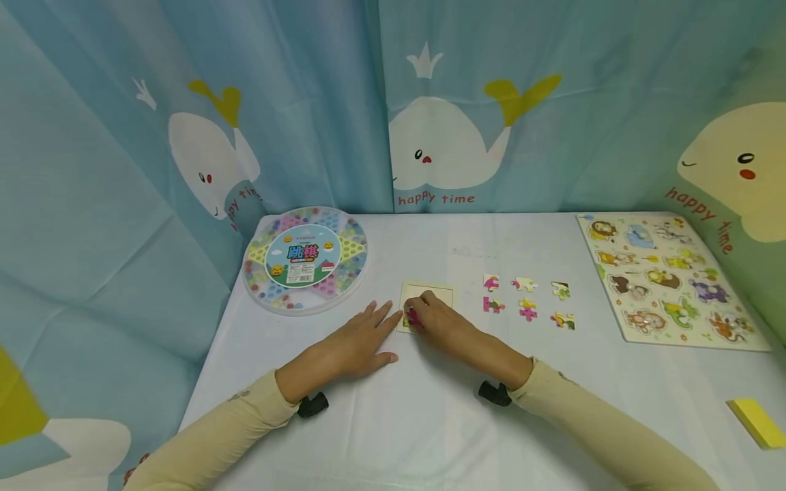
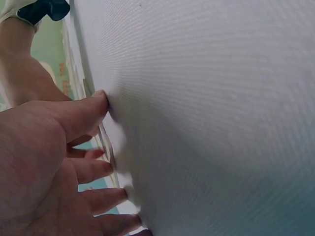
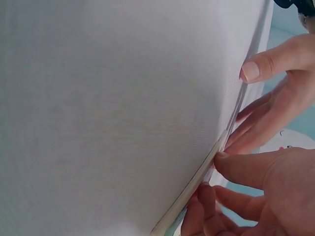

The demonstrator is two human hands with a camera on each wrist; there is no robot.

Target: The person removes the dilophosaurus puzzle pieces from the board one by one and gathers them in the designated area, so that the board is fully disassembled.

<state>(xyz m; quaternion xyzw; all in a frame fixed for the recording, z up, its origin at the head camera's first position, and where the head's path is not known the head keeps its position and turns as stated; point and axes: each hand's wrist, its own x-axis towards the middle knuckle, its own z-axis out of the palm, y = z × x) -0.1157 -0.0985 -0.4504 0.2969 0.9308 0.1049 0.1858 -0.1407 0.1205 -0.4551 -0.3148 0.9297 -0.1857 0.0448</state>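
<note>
A small square wooden puzzle frame lies on the white table in front of me. My right hand is over it with bent fingers, pinching a pink puzzle piece in the frame's lower left part; the fingers partly hide the piece. In the right wrist view the thumb is at the frame's edge. To the left, my left hand rests with spread fingers, its fingertips right at the frame's left edge. The left wrist view shows its thumb and fingertips against the tabletop.
Several loose jigsaw pieces lie in two rows right of the frame. A round Chinese checkers box stands at the back left. An animal peg board lies at the right, with a yellow block nearer me. Curtains hang behind.
</note>
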